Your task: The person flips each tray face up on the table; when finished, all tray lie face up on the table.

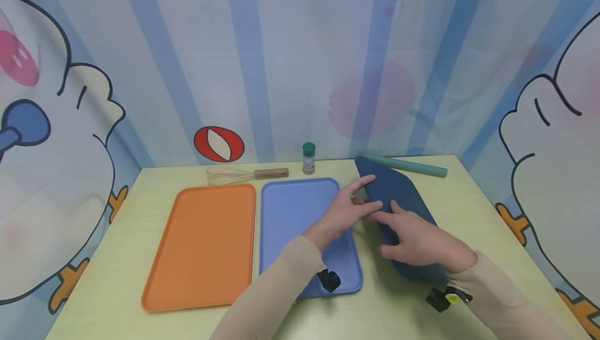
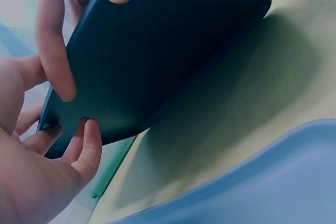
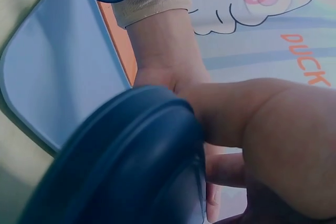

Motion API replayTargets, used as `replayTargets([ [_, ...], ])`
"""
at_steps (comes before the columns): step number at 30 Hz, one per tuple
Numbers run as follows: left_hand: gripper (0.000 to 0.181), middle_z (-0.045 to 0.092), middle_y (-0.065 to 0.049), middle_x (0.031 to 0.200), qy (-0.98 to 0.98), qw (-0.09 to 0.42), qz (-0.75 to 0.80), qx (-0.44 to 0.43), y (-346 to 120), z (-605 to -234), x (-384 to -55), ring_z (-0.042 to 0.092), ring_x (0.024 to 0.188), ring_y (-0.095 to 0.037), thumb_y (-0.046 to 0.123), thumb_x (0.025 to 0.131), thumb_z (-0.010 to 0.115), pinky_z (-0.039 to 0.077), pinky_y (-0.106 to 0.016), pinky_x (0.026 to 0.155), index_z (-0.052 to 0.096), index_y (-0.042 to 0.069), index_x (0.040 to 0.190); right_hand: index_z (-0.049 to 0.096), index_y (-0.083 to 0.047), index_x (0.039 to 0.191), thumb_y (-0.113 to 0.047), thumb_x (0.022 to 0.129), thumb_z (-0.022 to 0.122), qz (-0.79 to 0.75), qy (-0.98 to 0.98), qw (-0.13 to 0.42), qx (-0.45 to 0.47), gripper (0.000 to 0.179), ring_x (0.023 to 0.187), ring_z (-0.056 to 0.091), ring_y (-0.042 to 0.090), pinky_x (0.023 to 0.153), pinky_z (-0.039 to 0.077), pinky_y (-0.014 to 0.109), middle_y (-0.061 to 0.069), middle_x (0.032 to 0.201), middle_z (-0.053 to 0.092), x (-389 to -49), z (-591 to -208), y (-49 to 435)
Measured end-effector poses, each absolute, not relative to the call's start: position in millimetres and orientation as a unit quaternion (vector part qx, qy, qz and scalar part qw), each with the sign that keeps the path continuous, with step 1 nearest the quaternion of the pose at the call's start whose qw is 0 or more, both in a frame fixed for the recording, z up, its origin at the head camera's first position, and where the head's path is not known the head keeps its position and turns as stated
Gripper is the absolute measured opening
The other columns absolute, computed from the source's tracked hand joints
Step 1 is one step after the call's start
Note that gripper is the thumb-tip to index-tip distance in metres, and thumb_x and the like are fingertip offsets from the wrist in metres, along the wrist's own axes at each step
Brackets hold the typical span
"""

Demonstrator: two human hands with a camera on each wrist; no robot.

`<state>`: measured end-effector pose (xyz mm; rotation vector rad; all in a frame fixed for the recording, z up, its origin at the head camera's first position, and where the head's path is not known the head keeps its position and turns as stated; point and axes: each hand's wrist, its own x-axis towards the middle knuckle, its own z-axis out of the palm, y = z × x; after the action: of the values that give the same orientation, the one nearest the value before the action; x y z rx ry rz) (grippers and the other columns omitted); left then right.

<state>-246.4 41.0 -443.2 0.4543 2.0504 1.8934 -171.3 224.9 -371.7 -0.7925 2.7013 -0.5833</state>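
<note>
A dark blue tray (image 1: 398, 186) is held tilted on its side above the right part of the table, its rim large in the right wrist view (image 3: 131, 166). My left hand (image 1: 343, 212) grips the tray's edge near the far end, fingers on both sides of it in the left wrist view. Close beside it, my right hand (image 1: 417, 236) holds the same tray, its thumb and fingers around the edge. The two hands nearly meet at the fingertips. Part of each hand's grip is hidden behind the tray.
A light blue tray (image 1: 295, 215) lies under my left forearm, next to an orange tray (image 1: 206, 246). Along the back are a whisk (image 1: 269, 173), a green-capped spice jar (image 1: 308, 160) and a teal rod (image 1: 417, 167). A printed curtain (image 1: 304, 69) hangs behind the table.
</note>
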Motion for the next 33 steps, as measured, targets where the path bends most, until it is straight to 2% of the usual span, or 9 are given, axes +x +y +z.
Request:
replayTargets([
  [5, 0.066, 0.038, 0.009, 0.167, 0.719, 0.152, 0.659, 0.162, 41.2, -441.1, -247.9, 0.064, 0.127, -0.022, 0.03, 0.097, 0.079, 0.058, -0.039, 0.094, 0.051, 0.038, 0.156, 0.054, -0.003, 0.15, -0.017, 0.094, 0.072, -0.206, 0.929, 0.12, -0.284, 0.06, 0.145, 0.024, 0.068, 0.108, 0.038, 0.075, 0.02, 0.152, 0.056, -171.8, -370.5, 227.0],
  [11, 0.067, 0.037, 0.007, 0.168, 0.706, 0.148, 0.673, 0.164, 42.2, -438.1, -248.9, 0.064, 0.13, -0.025, 0.027, 0.097, 0.079, 0.059, -0.038, 0.095, 0.05, 0.037, 0.157, 0.054, -0.003, 0.15, -0.016, 0.093, 0.07, -0.216, 0.925, 0.111, -0.291, 0.06, 0.145, 0.025, 0.067, 0.108, 0.04, 0.073, 0.019, 0.15, 0.058, -171.7, -368.0, 227.7],
  [21, 0.065, 0.034, 0.005, 0.17, 0.705, 0.147, 0.672, 0.173, 42.0, -429.6, -249.3, 0.06, 0.134, -0.022, 0.033, 0.099, 0.076, 0.055, -0.041, 0.103, 0.048, 0.043, 0.156, 0.054, -0.006, 0.151, -0.017, 0.096, 0.068, -0.222, 0.922, 0.104, -0.3, 0.058, 0.149, 0.029, 0.059, 0.104, 0.047, 0.066, 0.013, 0.146, 0.062, -172.0, -358.3, 231.9],
  [25, 0.064, 0.032, 0.003, 0.171, 0.694, 0.145, 0.68, 0.188, 42.9, -427.4, -251.0, 0.063, 0.131, -0.02, 0.031, 0.101, 0.074, 0.056, -0.039, 0.101, 0.046, 0.039, 0.158, 0.054, -0.005, 0.15, -0.016, 0.096, 0.069, -0.219, 0.922, 0.099, -0.304, 0.058, 0.148, 0.033, 0.057, 0.096, 0.051, 0.055, 0.009, 0.134, 0.068, -171.7, -351.8, 232.8],
  [27, 0.065, 0.032, 0.002, 0.171, 0.688, 0.145, 0.683, 0.195, 43.0, -425.9, -251.5, 0.063, 0.131, -0.021, 0.029, 0.101, 0.073, 0.057, -0.039, 0.1, 0.045, 0.036, 0.159, 0.054, -0.005, 0.151, -0.016, 0.096, 0.068, -0.22, 0.923, 0.105, -0.299, 0.058, 0.131, 0.057, 0.049, 0.086, 0.049, 0.044, 0.004, 0.117, 0.07, -171.7, -348.8, 233.2],
  [29, 0.065, 0.032, 0.002, 0.171, 0.687, 0.145, 0.684, 0.199, 43.0, -424.5, -251.8, 0.063, 0.131, -0.021, 0.029, 0.102, 0.073, 0.056, -0.038, 0.1, 0.045, 0.036, 0.16, 0.052, -0.004, 0.152, -0.015, 0.096, 0.068, -0.223, 0.922, 0.11, -0.296, 0.059, 0.09, 0.072, 0.032, 0.077, 0.046, 0.037, 0.0, 0.102, 0.066, -171.8, -346.1, 233.7],
  [31, 0.065, 0.033, 0.003, 0.171, 0.686, 0.145, 0.684, 0.201, 43.1, -423.2, -252.1, 0.062, 0.132, -0.021, 0.03, 0.102, 0.073, 0.056, -0.037, 0.101, 0.045, 0.037, 0.16, 0.051, -0.004, 0.153, -0.015, 0.096, 0.067, -0.227, 0.921, 0.116, -0.293, 0.06, 0.053, 0.054, 0.013, 0.07, 0.043, 0.031, -0.005, 0.082, 0.058, -171.5, -343.5, 234.0],
  [32, 0.065, 0.033, 0.004, 0.171, 0.686, 0.146, 0.683, 0.203, 43.3, -422.5, -252.2, 0.062, 0.132, -0.021, 0.031, 0.102, 0.073, 0.055, -0.037, 0.101, 0.044, 0.038, 0.16, 0.05, -0.003, 0.153, -0.014, 0.096, 0.067, -0.23, 0.921, 0.118, -0.293, 0.06, 0.044, 0.039, 0.007, 0.066, 0.041, 0.03, -0.005, 0.077, 0.057, -171.3, -342.2, 234.4],
  [33, 0.065, 0.033, 0.004, 0.171, 0.686, 0.146, 0.683, 0.204, 43.5, -421.8, -252.3, 0.061, 0.132, -0.021, 0.032, 0.102, 0.072, 0.055, -0.037, 0.102, 0.044, 0.038, 0.16, 0.05, -0.003, 0.154, -0.014, 0.096, 0.067, -0.232, 0.92, 0.119, -0.294, 0.061, 0.04, 0.033, 0.006, 0.063, 0.04, 0.029, -0.006, 0.072, 0.055, -170.9, -340.9, 234.6],
])
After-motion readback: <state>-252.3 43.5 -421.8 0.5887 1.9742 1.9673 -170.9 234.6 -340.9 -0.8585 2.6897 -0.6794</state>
